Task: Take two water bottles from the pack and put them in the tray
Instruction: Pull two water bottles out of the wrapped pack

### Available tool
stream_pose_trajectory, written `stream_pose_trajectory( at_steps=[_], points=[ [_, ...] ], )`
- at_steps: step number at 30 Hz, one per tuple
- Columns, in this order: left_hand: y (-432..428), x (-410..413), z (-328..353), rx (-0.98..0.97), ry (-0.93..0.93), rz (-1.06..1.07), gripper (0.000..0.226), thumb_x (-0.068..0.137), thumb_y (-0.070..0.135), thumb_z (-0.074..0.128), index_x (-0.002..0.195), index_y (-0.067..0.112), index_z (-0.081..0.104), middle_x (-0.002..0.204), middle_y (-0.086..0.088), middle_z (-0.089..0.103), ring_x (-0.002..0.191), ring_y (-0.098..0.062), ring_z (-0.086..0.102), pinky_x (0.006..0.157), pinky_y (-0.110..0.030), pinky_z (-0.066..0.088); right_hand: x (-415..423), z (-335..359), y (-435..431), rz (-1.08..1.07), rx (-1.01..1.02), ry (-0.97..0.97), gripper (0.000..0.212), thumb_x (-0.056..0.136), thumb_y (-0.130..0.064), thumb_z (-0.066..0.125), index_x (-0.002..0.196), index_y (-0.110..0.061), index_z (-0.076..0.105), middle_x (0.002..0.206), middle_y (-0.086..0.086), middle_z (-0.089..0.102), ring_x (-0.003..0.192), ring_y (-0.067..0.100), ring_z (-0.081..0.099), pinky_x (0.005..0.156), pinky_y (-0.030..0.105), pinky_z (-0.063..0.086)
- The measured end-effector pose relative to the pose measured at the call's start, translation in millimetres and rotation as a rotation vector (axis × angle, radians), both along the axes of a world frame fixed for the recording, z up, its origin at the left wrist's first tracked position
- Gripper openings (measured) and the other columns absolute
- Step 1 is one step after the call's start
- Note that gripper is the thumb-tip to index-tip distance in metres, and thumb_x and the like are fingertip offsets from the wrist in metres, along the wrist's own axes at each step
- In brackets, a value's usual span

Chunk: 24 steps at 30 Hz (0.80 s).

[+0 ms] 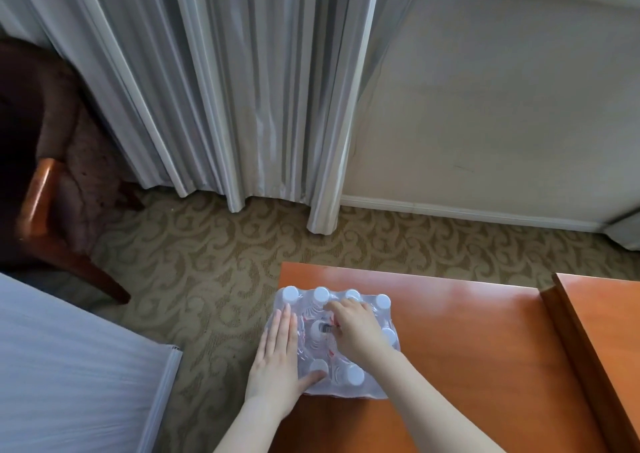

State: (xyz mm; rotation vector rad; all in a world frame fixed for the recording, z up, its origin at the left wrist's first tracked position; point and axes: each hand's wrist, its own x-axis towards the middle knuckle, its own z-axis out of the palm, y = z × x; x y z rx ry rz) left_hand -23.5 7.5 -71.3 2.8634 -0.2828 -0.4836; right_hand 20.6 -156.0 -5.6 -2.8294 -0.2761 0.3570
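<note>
Right hand [356,331] on top of the pack [330,345], fingers curled down into the plastic wrap near the centre; fingertips hidden under the knuckles, so whether they pinch film or a cap cannot be told. Left hand [278,355] flat and spread, palm pressed on the pack's left edge, fingers straight and together, thumb [313,380] angled inward beside a near-row cap.

Pack: clear, crinkled shrink film over bottles with white round caps [321,294]. Four caps show along the far row, a few more at the near and right edges; the middle ones are covered by the hands. A small dark printed patch with red marks sits between the hands, too blurred to read.

Pack stands at the left corner of an orange-brown, glossy wooden table [467,348]. A raised wooden edge [581,341] runs along the right, cut off by the frame.

Beyond: patterned olive carpet [207,262], pleated grey curtains [242,89], a dark chair with wooden arm [38,196] at left, pale bedding [69,366] lower left.
</note>
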Motion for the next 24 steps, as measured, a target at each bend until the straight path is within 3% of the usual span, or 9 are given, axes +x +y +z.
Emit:
stream_pose_trajectory(
  at_steps=[2,4,6,8,11,14,18,21,24],
  points=[
    [0,0,-1,-0.013,0.003,0.004,0.111,0.074,0.084,0.007,0.150,0.005,-0.001,0.157,-0.010,0.009,0.144,-0.023,0.008,0.114,-0.035,0.002,-4,11,-14,0.006,0.161,-0.088,0.021,0.083,-0.002,0.055,0.096,-0.015,0.064,0.093,0.001,0.064,0.091,0.023,0.053,0.077,0.028,0.034],
    [-1,-1,-2,-0.012,-0.014,0.003,0.111,0.074,0.084,0.009,0.150,0.005,-0.002,0.157,-0.010,0.010,0.144,-0.023,0.008,0.114,-0.036,0.002,-19,20,-41,-0.001,0.270,-0.141,0.020,0.075,-0.001,0.062,0.074,-0.021,0.061,0.073,-0.017,0.054,0.076,0.009,0.046,0.066,0.023,0.035],
    [-2,-2,-4,-0.016,-0.043,0.000,0.110,0.074,0.083,0.008,0.150,0.005,-0.002,0.157,-0.011,0.011,0.144,-0.023,0.008,0.114,-0.036,0.001,-43,24,-70,-0.028,0.306,-0.153,0.026,0.070,-0.003,0.063,0.067,-0.027,0.052,0.067,-0.028,0.043,0.074,-0.003,0.038,0.067,0.018,0.033],
    [-1,-2,-4,-0.018,-0.040,-0.002,0.109,0.075,0.083,0.007,0.150,0.005,-0.001,0.157,-0.010,0.010,0.144,-0.023,0.008,0.114,-0.036,0.001,-72,18,-93,0.002,0.236,-0.165,0.029,0.063,-0.002,0.062,0.065,-0.026,0.047,0.065,-0.025,0.046,0.077,-0.002,0.039,0.070,0.017,0.031],
    [-1,-3,-6,-0.013,-0.052,0.003,0.109,0.075,0.083,0.008,0.150,0.004,0.000,0.157,-0.010,0.009,0.144,-0.023,0.007,0.114,-0.036,0.000,-99,-6,-113,0.078,0.126,-0.244,0.026,0.077,-0.004,0.058,0.063,-0.025,0.051,0.074,-0.018,0.065,0.081,0.006,0.045,0.068,0.017,0.031],
    [0,-3,-6,-0.010,-0.059,0.010,0.108,0.075,0.083,0.009,0.149,0.005,0.006,0.158,-0.009,0.008,0.144,-0.022,0.006,0.114,-0.035,0.000,-110,-28,-115,0.129,0.067,-0.306,0.037,0.091,-0.010,0.034,0.067,-0.021,0.060,0.083,-0.013,0.072,0.082,0.009,0.047,0.068,0.019,0.034],
    [0,-3,-6,0.003,-0.055,0.008,0.107,0.075,0.083,0.008,0.149,0.005,0.007,0.159,-0.011,0.014,0.144,-0.023,0.006,0.114,-0.036,0.000,-99,-7,-91,-0.073,0.176,-0.355,0.033,0.064,-0.004,0.037,0.084,-0.019,0.058,0.083,-0.004,0.069,0.086,0.017,0.050,0.074,0.023,0.036],
    [0,-3,-4,-0.001,-0.037,0.013,0.107,0.075,0.083,0.008,0.149,0.005,0.007,0.157,-0.011,0.023,0.144,-0.023,0.007,0.114,-0.036,0.001,-67,11,-52,-0.140,0.214,-0.386,0.031,0.071,-0.001,0.048,0.097,-0.017,0.056,0.088,-0.001,0.062,0.086,0.020,0.050,0.075,0.028,0.041],
    [0,-3,-3,-0.028,-0.043,0.029,0.108,0.075,0.083,0.007,0.150,0.006,-0.003,0.158,-0.009,0.013,0.144,-0.022,0.006,0.114,-0.036,0.003,-31,4,-8,-0.011,0.043,-0.257,0.030,0.073,-0.021,0.068,0.101,-0.021,0.057,0.083,-0.005,0.066,0.081,0.020,0.058,0.068,0.031,0.049]
  ],
)
